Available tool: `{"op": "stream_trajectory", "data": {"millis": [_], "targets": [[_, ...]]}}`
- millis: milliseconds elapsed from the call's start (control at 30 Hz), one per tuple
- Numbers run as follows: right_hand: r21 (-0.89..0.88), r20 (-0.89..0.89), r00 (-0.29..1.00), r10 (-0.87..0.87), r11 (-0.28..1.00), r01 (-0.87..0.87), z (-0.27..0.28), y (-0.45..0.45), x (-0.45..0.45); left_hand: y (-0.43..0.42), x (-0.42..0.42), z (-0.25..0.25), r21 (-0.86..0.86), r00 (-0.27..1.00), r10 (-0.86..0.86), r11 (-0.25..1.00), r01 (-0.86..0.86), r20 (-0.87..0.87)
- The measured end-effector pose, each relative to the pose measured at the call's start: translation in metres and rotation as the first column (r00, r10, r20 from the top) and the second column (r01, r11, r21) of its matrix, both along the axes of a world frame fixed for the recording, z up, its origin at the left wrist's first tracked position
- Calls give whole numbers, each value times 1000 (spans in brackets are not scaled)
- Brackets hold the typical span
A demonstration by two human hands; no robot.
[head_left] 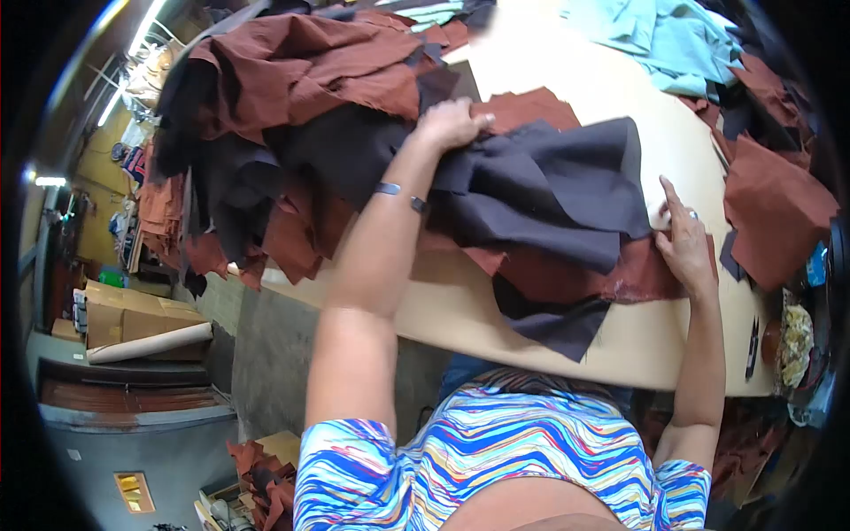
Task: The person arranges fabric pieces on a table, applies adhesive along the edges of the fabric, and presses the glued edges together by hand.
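Observation:
Dark cloth [549, 190] lies in loose folds over rust-brown cloth [633, 270] on the pale table [425, 314]. My left hand [452, 126] is at the upper left end of the dark cloth, its fingers bent over the fabric; whether they grip it is unclear. Resting by the right end of the brown cloth is my right hand [686, 239], with its index finger stretched out and its fingers apart. A dark band is on my left wrist. Another brown piece [531, 108] shows just beyond the dark cloth.
Brown cloth [310, 66] and black cloth [336, 146] are heaped at the left. Light blue cloth [668, 44] lies at the far right. More brown cloth [775, 212] sits at the right edge, near a black pen [753, 350]. A cardboard box [133, 319] stands on the left.

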State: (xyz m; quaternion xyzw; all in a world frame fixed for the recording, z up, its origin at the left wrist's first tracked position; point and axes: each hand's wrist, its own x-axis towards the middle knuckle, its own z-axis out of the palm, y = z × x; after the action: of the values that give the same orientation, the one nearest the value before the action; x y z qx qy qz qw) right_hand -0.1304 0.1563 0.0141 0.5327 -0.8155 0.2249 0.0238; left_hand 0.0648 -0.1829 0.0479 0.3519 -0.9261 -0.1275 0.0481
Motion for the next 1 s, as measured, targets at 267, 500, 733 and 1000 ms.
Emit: {"op": "stream_trajectory", "data": {"millis": [267, 500, 733, 1000], "targets": [[-64, 84, 996, -36, 997, 42, -16, 20, -6, 34, -6, 13, 687, 959, -237, 672, 276, -153], [-149, 178, 981, -73, 984, 100, -3, 31, -14, 49, 5, 81, 631, 990, -119, 763, 141, -77], [-83, 48, 994, -102, 991, 106, 7, 33, 4, 49, 58, 56, 752, 971, 158, 658, 32, -179], [-132, 53, 997, -49, 990, 56, 14, 32, 15, 67, 42, -20, 618, 986, -59, 773, 142, -153]]}}
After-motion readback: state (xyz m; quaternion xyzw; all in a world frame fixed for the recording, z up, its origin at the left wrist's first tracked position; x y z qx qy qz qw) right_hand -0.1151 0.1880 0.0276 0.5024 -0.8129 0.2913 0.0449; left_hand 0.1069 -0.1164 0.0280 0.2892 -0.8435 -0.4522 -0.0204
